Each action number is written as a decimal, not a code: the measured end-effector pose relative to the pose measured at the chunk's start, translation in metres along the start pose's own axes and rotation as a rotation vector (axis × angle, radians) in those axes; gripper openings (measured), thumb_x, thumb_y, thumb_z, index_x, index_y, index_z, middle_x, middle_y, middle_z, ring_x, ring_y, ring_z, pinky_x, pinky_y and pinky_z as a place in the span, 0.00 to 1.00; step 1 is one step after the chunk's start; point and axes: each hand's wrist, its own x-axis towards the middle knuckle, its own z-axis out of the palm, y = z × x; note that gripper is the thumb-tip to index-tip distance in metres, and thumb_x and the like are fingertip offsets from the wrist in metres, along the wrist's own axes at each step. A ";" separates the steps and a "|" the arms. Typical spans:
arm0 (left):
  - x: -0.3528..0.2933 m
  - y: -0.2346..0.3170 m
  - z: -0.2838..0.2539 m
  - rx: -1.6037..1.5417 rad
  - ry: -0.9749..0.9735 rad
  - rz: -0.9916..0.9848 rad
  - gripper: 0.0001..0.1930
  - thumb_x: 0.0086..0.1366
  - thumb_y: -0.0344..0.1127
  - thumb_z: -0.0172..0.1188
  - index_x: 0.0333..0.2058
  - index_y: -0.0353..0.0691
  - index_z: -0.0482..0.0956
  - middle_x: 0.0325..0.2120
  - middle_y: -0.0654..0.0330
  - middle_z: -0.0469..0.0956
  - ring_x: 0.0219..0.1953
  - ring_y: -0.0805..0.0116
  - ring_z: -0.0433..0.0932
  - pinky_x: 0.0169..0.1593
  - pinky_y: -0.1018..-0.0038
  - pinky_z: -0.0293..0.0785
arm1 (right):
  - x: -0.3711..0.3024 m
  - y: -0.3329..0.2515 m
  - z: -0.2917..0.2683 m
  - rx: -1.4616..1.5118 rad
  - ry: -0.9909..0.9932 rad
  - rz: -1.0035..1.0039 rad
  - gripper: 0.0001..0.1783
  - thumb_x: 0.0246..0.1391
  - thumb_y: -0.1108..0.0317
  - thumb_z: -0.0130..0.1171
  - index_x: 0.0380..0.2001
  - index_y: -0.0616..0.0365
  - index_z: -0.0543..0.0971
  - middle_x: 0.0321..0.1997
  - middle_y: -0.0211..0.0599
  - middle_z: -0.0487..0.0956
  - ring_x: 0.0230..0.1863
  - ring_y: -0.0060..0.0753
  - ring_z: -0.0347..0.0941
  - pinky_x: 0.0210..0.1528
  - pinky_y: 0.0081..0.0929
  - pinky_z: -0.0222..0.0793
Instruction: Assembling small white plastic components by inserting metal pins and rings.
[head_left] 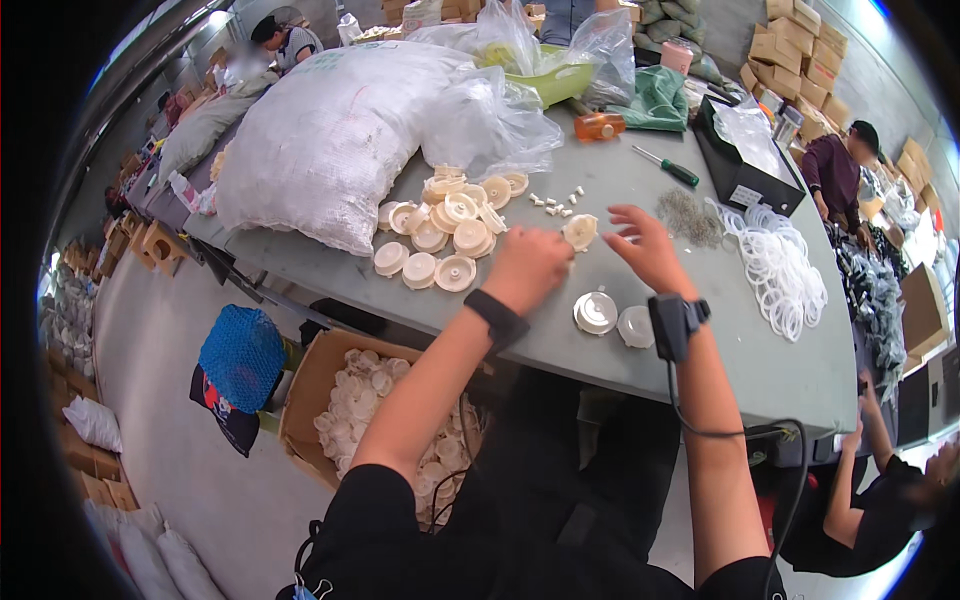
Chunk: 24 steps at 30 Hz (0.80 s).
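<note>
My left hand [537, 266] is closed, its fingertips at the lower left edge of a cream round plastic cap [580, 233], which it seems to grip. Just right of that cap, my right hand [645, 245] is open, fingers apart and holding nothing. Left of my left hand lies a pile of similar cream caps [460, 208], some stacked. Several small white cylindrical pieces [553, 208] are scattered beyond my hands. Nearer me on the table are a silvery round disc [595, 313] and a paler, translucent one [635, 326], partly hidden by the device on my right wrist.
White rings [780, 265] and small metal parts [688, 218] lie right on the table [500, 335]. Behind are a screwdriver [667, 166], an orange bottle [600, 127] and a black box [748, 160]. A large white sack [310, 140] stands left; a carton of parts [310, 395] is below. Other people work nearby.
</note>
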 end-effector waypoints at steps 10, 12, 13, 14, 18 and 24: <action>-0.052 -0.014 -0.015 -0.410 0.101 0.014 0.08 0.50 0.34 0.60 0.31 0.44 0.77 0.42 0.61 0.74 0.47 0.60 0.69 0.47 0.69 0.65 | 0.056 0.049 0.037 -0.346 -0.219 -0.035 0.24 0.45 0.63 0.59 0.47 0.57 0.71 0.33 0.40 0.78 0.34 0.36 0.74 0.38 0.32 0.68; -0.056 -0.026 -0.022 -0.471 0.139 -0.102 0.09 0.49 0.34 0.61 0.31 0.43 0.77 0.41 0.61 0.74 0.47 0.60 0.69 0.48 0.68 0.64 | 0.042 0.034 0.017 0.143 -0.254 0.230 0.23 0.48 0.63 0.57 0.48 0.57 0.69 0.28 0.36 0.77 0.30 0.28 0.73 0.34 0.26 0.67; -0.057 -0.032 -0.021 -0.522 0.179 -0.202 0.09 0.49 0.34 0.61 0.32 0.43 0.77 0.41 0.61 0.74 0.47 0.60 0.70 0.49 0.66 0.63 | 0.036 0.024 0.008 0.142 -0.259 0.243 0.23 0.48 0.63 0.57 0.48 0.57 0.69 0.28 0.36 0.77 0.30 0.28 0.73 0.34 0.26 0.67; -0.061 -0.038 -0.018 -0.495 0.258 -0.255 0.12 0.48 0.34 0.62 0.34 0.43 0.76 0.40 0.62 0.73 0.45 0.60 0.69 0.50 0.65 0.62 | 0.029 0.011 0.000 0.118 -0.342 0.342 0.23 0.49 0.63 0.56 0.49 0.57 0.68 0.27 0.35 0.76 0.28 0.25 0.72 0.33 0.23 0.66; -0.069 -0.042 -0.019 -0.205 0.259 -0.554 0.17 0.48 0.34 0.63 0.40 0.44 0.75 0.40 0.64 0.70 0.43 0.61 0.68 0.48 0.66 0.60 | 0.008 0.027 0.003 -0.101 -0.326 0.294 0.22 0.51 0.61 0.55 0.49 0.56 0.70 0.29 0.39 0.75 0.32 0.33 0.72 0.38 0.27 0.66; -0.083 -0.058 -0.004 -0.264 0.115 -0.474 0.15 0.50 0.33 0.61 0.39 0.41 0.75 0.32 0.61 0.75 0.37 0.57 0.71 0.44 0.65 0.65 | -0.006 0.010 0.009 -0.405 -0.200 0.154 0.23 0.50 0.55 0.56 0.48 0.54 0.72 0.40 0.44 0.73 0.42 0.43 0.70 0.44 0.33 0.65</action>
